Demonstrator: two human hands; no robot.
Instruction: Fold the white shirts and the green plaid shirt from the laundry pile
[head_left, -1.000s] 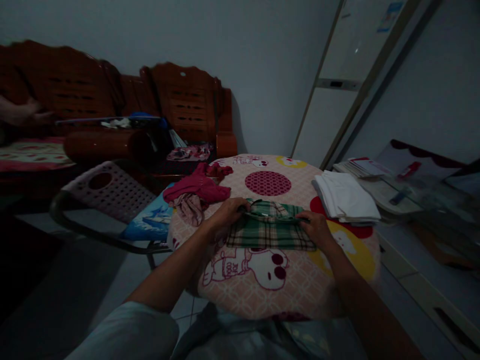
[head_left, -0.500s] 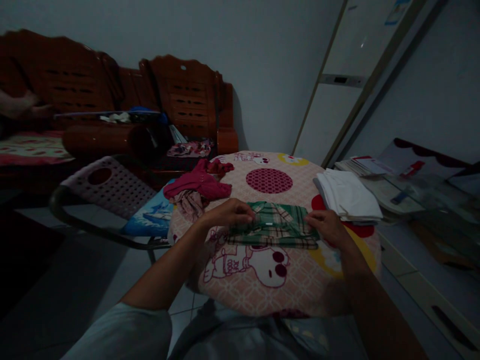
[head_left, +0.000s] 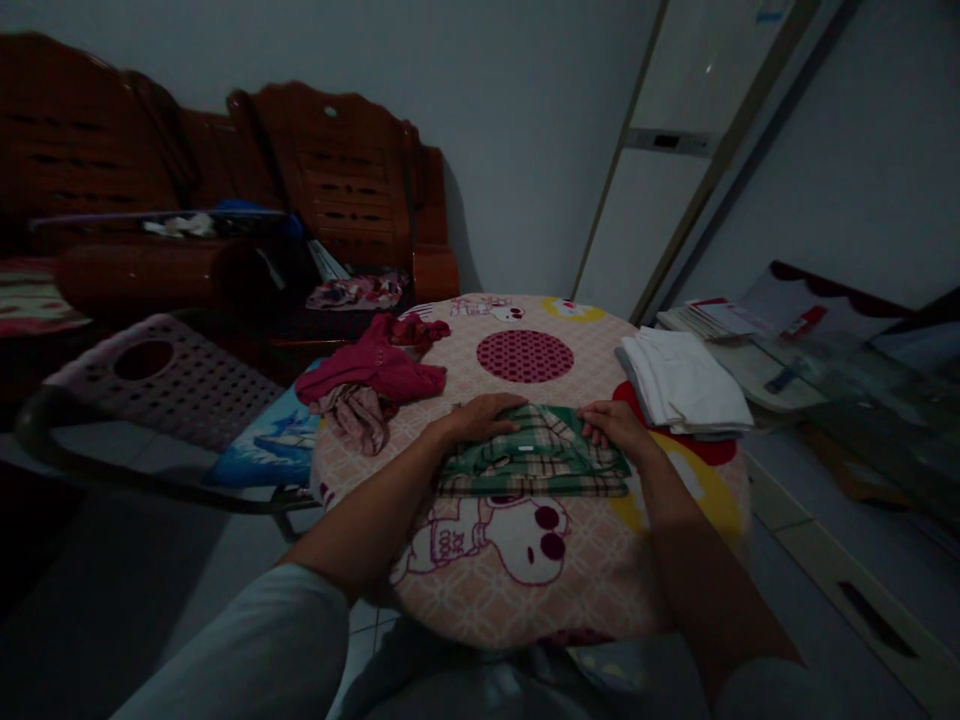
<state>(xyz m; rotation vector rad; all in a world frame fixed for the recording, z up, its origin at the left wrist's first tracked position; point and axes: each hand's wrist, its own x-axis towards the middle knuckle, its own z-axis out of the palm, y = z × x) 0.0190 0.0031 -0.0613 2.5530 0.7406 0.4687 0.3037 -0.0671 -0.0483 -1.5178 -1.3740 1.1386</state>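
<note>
A green plaid shirt (head_left: 551,455), folded into a flat rectangle with a small white label near its middle, lies on the round table in front of me. Across its upper left part rests my left hand (head_left: 487,417), palm down, fingers stretched out over the cloth. At the upper right edge, my right hand (head_left: 616,424) has its fingers pinched together on the fabric. Both hands touch the shirt, which stays flat on the tabletop.
A patterned cloth (head_left: 480,610) covers the table. Crumpled magenta clothing (head_left: 367,365) lies at the left, folded white clothes (head_left: 686,380) at the right. A chair (head_left: 180,375) with a blue cushion (head_left: 274,430) stands left; a glass-topped cabinet (head_left: 832,420) is at the right.
My left hand has come down flat onto the shirt's upper left. The right hand has moved inward along its upper edge. The view has shifted right, and a person's hand at far left is gone.
</note>
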